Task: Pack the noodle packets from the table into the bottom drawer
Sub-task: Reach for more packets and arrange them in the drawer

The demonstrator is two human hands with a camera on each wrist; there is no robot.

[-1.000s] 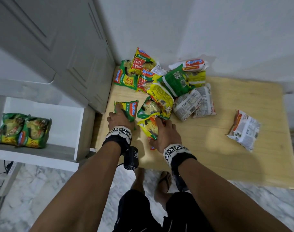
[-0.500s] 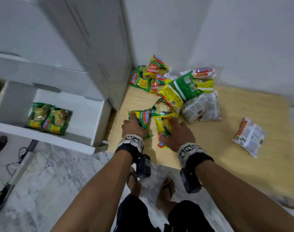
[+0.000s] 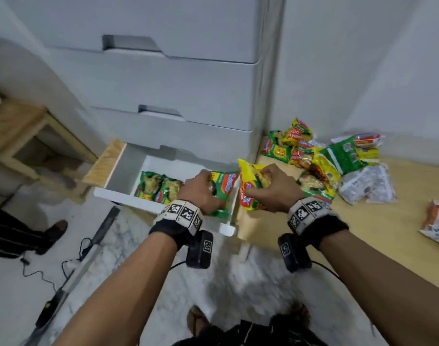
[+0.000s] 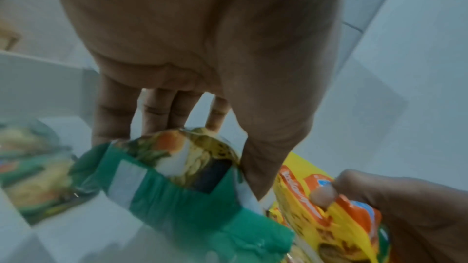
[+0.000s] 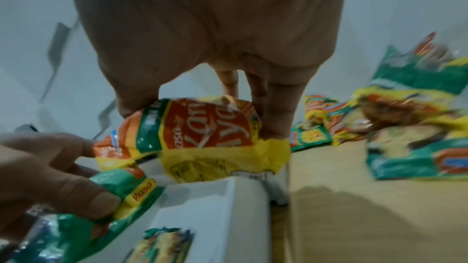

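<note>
My left hand (image 3: 201, 189) grips a green noodle packet (image 3: 224, 193) over the right end of the open white bottom drawer (image 3: 118, 197). The same green packet (image 4: 177, 183) fills the left wrist view under my fingers. My right hand (image 3: 273, 187) grips a yellow noodle packet (image 3: 248, 181) above the gap between the drawer and the low wooden table (image 3: 388, 233). In the right wrist view the yellow packet (image 5: 202, 133) sits between thumb and fingers. Two green packets (image 3: 158, 187) lie inside the drawer. A pile of packets (image 3: 320, 156) stays on the table by the wall.
Closed grey drawers (image 3: 176, 88) stand above the open one. A lone white packet (image 3: 438, 223) lies at the table's right edge. A wooden stool (image 3: 18, 136) is at far left, with cables (image 3: 41, 265) and another person's foot (image 3: 54, 229) on the marble floor.
Both hands have lifted their packets off the table and carried them left. The green one is now over the drawer and the yellow one beside its right wall.
</note>
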